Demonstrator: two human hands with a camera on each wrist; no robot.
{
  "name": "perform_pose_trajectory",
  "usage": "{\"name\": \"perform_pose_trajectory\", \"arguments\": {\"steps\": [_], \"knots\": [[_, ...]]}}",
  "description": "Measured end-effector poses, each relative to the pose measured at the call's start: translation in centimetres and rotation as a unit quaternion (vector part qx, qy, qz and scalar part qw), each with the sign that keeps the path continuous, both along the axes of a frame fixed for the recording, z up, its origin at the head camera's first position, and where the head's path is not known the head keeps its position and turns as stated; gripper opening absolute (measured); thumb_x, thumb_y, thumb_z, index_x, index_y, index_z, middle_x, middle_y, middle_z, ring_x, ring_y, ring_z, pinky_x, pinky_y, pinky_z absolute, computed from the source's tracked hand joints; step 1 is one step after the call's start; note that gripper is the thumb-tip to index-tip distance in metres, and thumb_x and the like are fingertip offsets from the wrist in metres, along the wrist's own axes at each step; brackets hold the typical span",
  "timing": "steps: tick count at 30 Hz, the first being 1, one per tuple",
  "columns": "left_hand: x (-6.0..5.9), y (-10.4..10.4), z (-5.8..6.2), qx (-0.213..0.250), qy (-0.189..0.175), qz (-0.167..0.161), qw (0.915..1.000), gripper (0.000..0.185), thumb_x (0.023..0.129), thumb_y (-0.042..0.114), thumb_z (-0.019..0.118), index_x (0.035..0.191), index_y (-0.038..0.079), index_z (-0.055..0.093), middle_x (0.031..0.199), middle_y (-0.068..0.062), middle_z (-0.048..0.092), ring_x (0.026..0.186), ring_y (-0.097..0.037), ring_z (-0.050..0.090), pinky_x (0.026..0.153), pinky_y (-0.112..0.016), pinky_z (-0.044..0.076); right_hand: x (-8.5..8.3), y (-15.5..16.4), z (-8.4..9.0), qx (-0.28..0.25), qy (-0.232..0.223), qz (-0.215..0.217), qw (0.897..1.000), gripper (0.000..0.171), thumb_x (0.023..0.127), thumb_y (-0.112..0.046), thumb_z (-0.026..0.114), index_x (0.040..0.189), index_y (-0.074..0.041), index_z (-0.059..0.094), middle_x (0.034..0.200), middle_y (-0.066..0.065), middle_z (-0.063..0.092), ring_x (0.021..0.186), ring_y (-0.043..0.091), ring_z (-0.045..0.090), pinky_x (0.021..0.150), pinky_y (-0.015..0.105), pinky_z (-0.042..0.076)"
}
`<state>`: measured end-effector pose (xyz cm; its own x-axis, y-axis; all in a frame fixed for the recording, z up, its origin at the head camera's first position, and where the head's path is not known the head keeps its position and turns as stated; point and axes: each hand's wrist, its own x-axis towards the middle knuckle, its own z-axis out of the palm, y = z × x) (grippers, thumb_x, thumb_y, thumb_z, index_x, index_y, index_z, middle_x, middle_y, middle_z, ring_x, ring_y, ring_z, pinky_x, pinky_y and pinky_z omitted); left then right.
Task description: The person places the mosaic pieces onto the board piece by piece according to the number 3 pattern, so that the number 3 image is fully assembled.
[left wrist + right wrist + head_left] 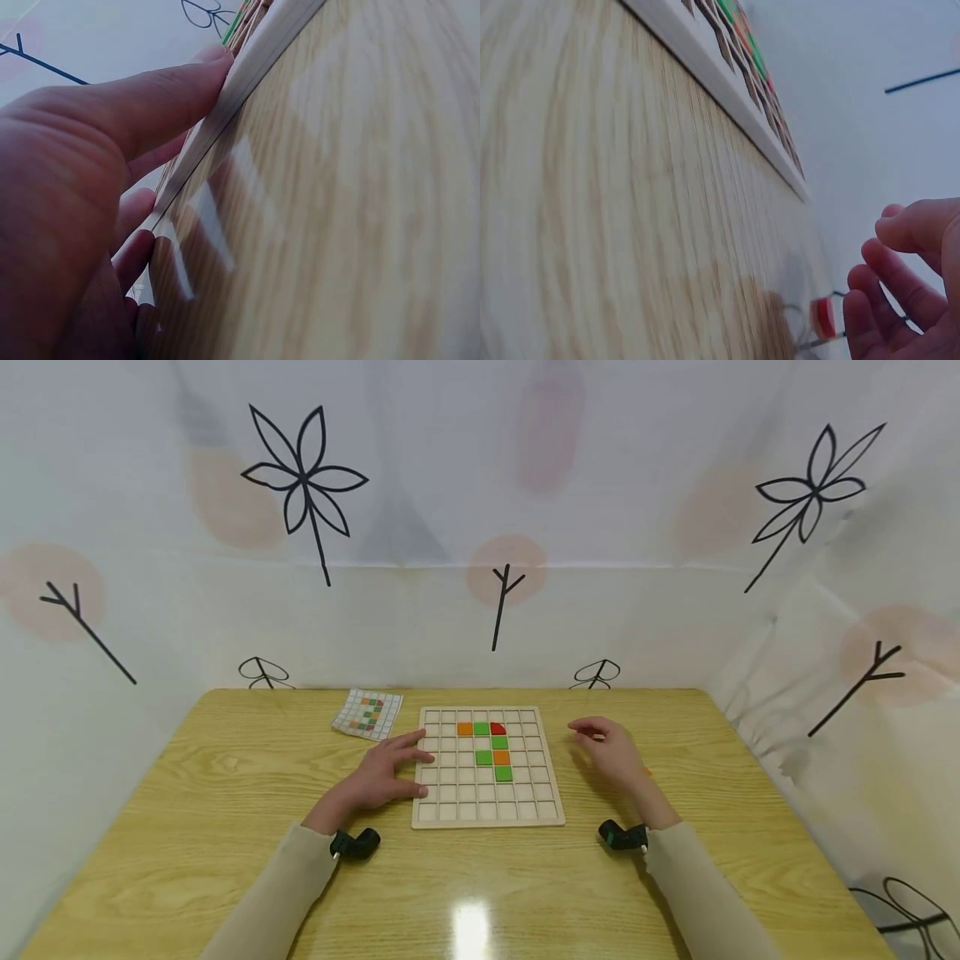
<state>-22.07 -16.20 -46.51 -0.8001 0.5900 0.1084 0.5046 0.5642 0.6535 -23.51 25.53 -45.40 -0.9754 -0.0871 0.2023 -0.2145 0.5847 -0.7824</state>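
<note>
A wooden grid board [450, 812] lies on the table, with several green tiles, two orange tiles [465, 728] and a red round-cornered tile [497, 728] in its cells. My left hand [381, 774] rests along the board's left edge, fingers spread over the rim; its thumb [187, 86] touches the edge in the left wrist view. Right of the board, my right hand [613, 756] hovers with loosely bent fingers. A red piece [823, 318] shows on the table just past its fingertips, partly hidden in the head view. Nothing is visible between that thumb and fingers.
A paper card [367, 714] printed with a coloured grid pattern lies behind the left hand. An orange piece [647, 771] peeks out beside the right hand. The wooden table [480, 877] ends at a patterned cloth [420, 627] on the far side.
</note>
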Motion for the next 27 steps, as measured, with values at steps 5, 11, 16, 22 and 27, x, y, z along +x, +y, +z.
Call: {"name": "perform_pose_trajectory", "arguments": {"steps": [5,11,16,22,27], "knots": [[0.0,0.0,0.0,0.001,0.002,-0.004,1.0000,0.046,0.089,0.034,0.075,0.129,0.013,0.065,0.160,-0.015,0.030,0.145,-0.043,0.023,0.110,-0.067,0.015,-0.4,1.4,-0.2,-0.006,-0.023,-0.024,0.999,0.027,0.098,-0.005,0.062,0.123,0.003,0.066,0.124,0.023,0.061,0.114,0.037,0.056,0.087,0.044,0.050],[0.0,0.0,0.1,0.002,0.001,-0.002,1.0000,0.046,0.089,0.035,0.075,0.129,0.014,0.066,0.160,-0.014,0.030,0.145,-0.043,0.023,0.110,-0.068,0.015,-0.7,2.1,-0.5,0.007,-0.055,-0.030,0.998,0.032,0.095,-0.004,0.064,0.126,0.003,0.064,0.130,0.026,0.056,0.117,0.040,0.053,0.090,0.047,0.047],[-0.1,0.1,0.0,0.000,0.001,0.000,1.0000,0.045,0.089,0.035,0.075,0.129,0.014,0.066,0.160,-0.014,0.030,0.145,-0.043,0.023,0.110,-0.067,0.015,-0.8,2.3,-0.7,0.033,-0.059,-0.008,0.998,0.030,0.096,-0.004,0.063,0.125,0.002,0.064,0.130,0.024,0.057,0.119,0.041,0.053,0.097,0.054,0.045],[0.0,0.1,-0.1,-0.005,0.004,0.006,1.0000,0.046,0.089,0.035,0.075,0.128,0.014,0.066,0.160,-0.014,0.030,0.144,-0.043,0.024,0.110,-0.067,0.016,-1.0,2.4,-0.9,0.064,-0.037,0.018,0.997,0.025,0.095,-0.001,0.064,0.119,0.003,0.068,0.128,0.023,0.059,0.117,0.041,0.056,0.097,0.054,0.045],[0.0,0.0,-0.1,-0.007,-0.001,0.004,1.0000,0.046,0.089,0.036,0.075,0.128,0.014,0.066,0.160,-0.014,0.030,0.145,-0.042,0.023,0.110,-0.066,0.016,-1.0,2.4,-0.9,0.074,-0.030,0.024,0.997,0.023,0.094,0.001,0.064,0.116,0.005,0.070,0.130,0.024,0.058,0.118,0.042,0.055,0.097,0.054,0.046]]}}
